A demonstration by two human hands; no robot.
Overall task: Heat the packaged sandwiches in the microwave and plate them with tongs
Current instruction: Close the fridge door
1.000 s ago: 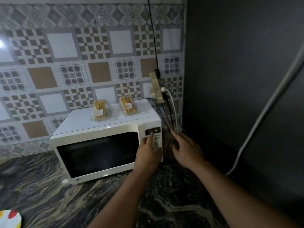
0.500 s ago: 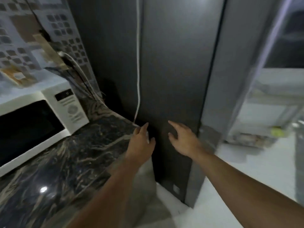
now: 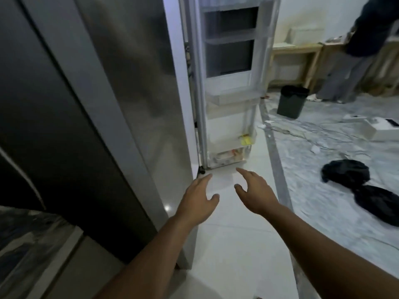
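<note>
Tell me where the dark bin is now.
The dark bin stands on the floor at upper right of the head view, between the open fridge door and a wooden table.

No legible text or labels.

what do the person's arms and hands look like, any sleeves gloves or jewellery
Both arms are bare from the bottom edge of the picture up to the wrists, with no sleeve in view. The left hand and the right hand are bare too: no gloves, and no watch, bracelet or ring shows on either.
</note>
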